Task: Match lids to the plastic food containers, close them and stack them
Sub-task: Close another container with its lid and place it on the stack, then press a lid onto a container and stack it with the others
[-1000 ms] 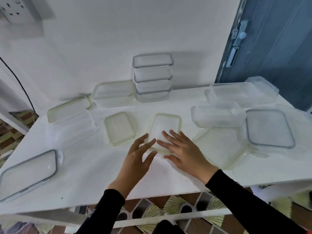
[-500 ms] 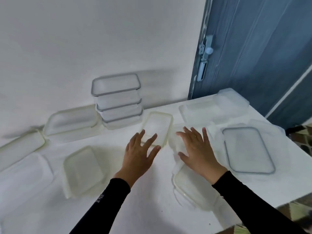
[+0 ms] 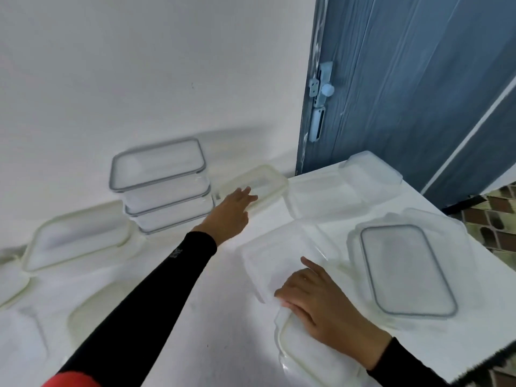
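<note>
At nine o'clock a pale lid (image 3: 12, 286) is smeared and cut off by the left edge. Near centre the left hand (image 3: 231, 210) blurs at its fingertips against the cream-rimmed lid (image 3: 268, 174) — touching or not, unclear. At five o'clock the right hand (image 3: 321, 303) tucks its fingertips out of sight at the clear container (image 3: 279, 247) rim — whether it grips the rim is unclear. The sleeve print (image 3: 177, 252) is too small to read.

— What has the left hand (image 3: 231, 212) done?
— It has reached forward, pushing the cream-rimmed lid (image 3: 259, 180) ahead of its fingertips.
— And the right hand (image 3: 321, 305)?
— It has drawn back, its fingers now curled over the clear container (image 3: 279, 247).
</note>
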{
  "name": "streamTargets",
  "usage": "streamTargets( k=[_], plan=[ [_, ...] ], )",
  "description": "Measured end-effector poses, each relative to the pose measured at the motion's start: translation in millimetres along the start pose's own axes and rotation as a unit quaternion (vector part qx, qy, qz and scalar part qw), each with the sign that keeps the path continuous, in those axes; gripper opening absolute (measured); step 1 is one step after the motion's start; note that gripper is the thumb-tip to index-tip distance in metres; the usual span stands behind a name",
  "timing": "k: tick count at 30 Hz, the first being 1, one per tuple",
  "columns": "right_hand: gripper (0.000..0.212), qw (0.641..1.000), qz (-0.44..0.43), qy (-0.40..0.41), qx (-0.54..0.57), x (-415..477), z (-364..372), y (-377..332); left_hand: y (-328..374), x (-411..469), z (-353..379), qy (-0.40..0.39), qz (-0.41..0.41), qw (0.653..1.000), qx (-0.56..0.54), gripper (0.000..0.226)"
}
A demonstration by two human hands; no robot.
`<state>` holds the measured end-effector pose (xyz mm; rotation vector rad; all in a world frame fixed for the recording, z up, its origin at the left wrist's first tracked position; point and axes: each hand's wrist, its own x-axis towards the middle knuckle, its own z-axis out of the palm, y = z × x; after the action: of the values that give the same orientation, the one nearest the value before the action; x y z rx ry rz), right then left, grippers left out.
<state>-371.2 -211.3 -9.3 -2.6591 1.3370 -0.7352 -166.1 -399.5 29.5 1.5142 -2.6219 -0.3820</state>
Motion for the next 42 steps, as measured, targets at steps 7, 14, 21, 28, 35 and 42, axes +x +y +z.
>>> streamTargets(
  k=[7, 14, 21, 28, 35, 42],
  plan=[
    [0.025, 0.996, -0.074, -0.038, 0.019, 23, 20, -16, -10, 19, -15, 0.011, -0.058, 0.997, 0.044, 0.040],
    [0.032, 0.994, -0.072, -0.059, 0.060, 36, 33, -23, -23, 24, 2, 0.071, -0.098, 0.990, 0.072, 0.039],
    [0.028, 0.971, 0.187, 0.121, -0.092, -11, -23, 13, 18, -43, 24, 0.175, -0.014, 0.983, -0.051, 0.026],
    [0.082, 0.824, 0.536, -0.109, -0.150, -59, -74, 36, 61, -127, 50, 0.195, -0.038, 0.979, -0.054, 0.036],
    [0.098, 0.825, 0.536, -0.126, -0.128, -50, -74, 40, 64, -178, 65, 0.187, -0.050, 0.981, -0.018, 0.041],
    [0.096, 0.899, 0.434, -0.016, -0.059, -47, -77, -7, 45, -260, 85, 0.253, -0.075, 0.963, -0.052, 0.011]
  ],
)
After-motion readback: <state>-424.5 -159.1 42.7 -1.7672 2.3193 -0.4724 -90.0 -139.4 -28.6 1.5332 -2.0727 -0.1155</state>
